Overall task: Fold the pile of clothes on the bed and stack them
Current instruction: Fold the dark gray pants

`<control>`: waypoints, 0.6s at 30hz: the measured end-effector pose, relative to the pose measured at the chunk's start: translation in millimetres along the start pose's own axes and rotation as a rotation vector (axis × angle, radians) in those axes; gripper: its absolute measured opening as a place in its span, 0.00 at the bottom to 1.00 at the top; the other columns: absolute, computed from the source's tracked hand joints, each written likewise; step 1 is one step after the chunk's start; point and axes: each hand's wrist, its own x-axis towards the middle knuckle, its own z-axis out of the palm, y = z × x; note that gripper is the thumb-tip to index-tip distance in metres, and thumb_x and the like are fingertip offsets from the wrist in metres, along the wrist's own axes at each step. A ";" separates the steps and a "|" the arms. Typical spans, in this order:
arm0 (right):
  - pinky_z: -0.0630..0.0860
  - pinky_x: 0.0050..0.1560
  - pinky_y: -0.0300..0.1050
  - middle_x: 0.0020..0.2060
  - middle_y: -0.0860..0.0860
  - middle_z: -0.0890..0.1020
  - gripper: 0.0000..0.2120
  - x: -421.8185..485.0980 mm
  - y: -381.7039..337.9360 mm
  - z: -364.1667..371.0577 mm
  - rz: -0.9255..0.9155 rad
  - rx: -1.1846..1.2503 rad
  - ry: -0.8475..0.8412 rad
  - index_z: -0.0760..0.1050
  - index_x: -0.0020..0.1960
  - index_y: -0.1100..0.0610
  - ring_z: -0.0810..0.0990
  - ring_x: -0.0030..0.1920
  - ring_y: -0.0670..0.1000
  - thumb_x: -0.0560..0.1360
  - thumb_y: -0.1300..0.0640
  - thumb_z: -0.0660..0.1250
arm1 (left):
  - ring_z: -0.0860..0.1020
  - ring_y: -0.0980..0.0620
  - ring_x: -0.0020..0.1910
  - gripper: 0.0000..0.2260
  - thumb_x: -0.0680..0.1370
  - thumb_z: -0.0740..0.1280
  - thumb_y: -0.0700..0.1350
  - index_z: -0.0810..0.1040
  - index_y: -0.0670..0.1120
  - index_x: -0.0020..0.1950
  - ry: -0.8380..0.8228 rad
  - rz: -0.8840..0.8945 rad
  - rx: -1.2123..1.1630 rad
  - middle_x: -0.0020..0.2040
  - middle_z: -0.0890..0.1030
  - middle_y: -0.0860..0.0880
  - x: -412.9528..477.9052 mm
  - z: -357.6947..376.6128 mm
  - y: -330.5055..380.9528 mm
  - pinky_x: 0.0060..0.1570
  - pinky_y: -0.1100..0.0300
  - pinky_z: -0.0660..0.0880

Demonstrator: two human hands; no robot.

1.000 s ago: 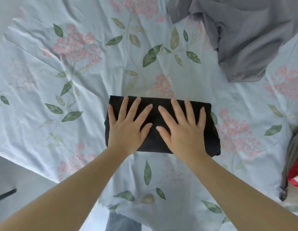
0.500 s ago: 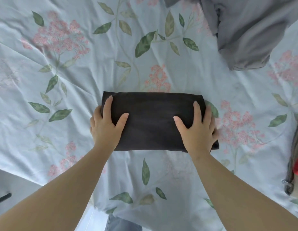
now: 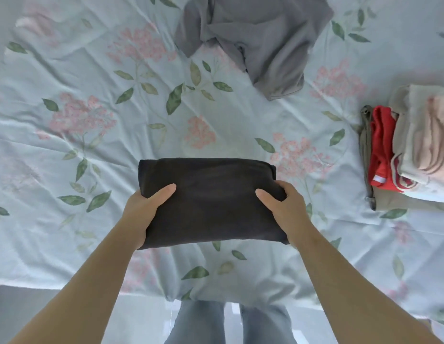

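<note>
Black garment 1 | gripping hands 2: left, right | grey garment 1

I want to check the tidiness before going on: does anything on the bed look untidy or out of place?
The grey garment at the far side lies crumpled, not yet folded. In the stack on the right, the red garment sticks out unevenly at the side. The folded black garment looks neat.

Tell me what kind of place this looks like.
Probably a bedroom at home: a bed with a floral sheet, a stack of folded clothes at its right, and a folded black garment gripped by the left hand and right hand.
</note>
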 end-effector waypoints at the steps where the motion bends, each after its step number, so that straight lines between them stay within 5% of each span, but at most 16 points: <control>1: 0.75 0.47 0.42 0.50 0.38 0.76 0.22 -15.0 2.1 -9.8 0.003 0.037 0.018 0.70 0.62 0.46 0.76 0.50 0.43 0.71 0.43 0.69 | 0.84 0.53 0.37 0.15 0.67 0.75 0.57 0.79 0.54 0.49 -0.015 0.016 0.010 0.38 0.85 0.55 -16.1 2.1 5.1 0.30 0.62 0.77; 4: 0.71 0.43 0.37 0.49 0.36 0.75 0.19 -56.3 7.5 -49.2 -0.011 0.078 0.071 0.70 0.59 0.43 0.75 0.48 0.40 0.71 0.42 0.69 | 0.84 0.52 0.37 0.16 0.66 0.75 0.57 0.79 0.54 0.51 -0.067 0.061 0.012 0.40 0.85 0.53 -66.7 19.0 20.0 0.30 0.62 0.77; 10: 0.72 0.45 0.40 0.48 0.37 0.76 0.18 -130.3 38.6 -163.9 -0.018 0.173 0.219 0.70 0.58 0.43 0.76 0.48 0.42 0.70 0.42 0.69 | 0.84 0.47 0.40 0.17 0.66 0.76 0.56 0.80 0.52 0.51 -0.202 0.143 0.072 0.41 0.85 0.50 -167.0 104.1 35.5 0.37 0.55 0.79; 18: 0.77 0.51 0.49 0.51 0.42 0.78 0.23 -214.1 134.7 -340.5 -0.011 0.307 0.352 0.71 0.60 0.44 0.78 0.50 0.47 0.68 0.40 0.70 | 0.84 0.48 0.38 0.16 0.67 0.75 0.55 0.79 0.51 0.52 -0.361 0.238 0.128 0.40 0.85 0.51 -296.4 263.3 -4.3 0.33 0.58 0.78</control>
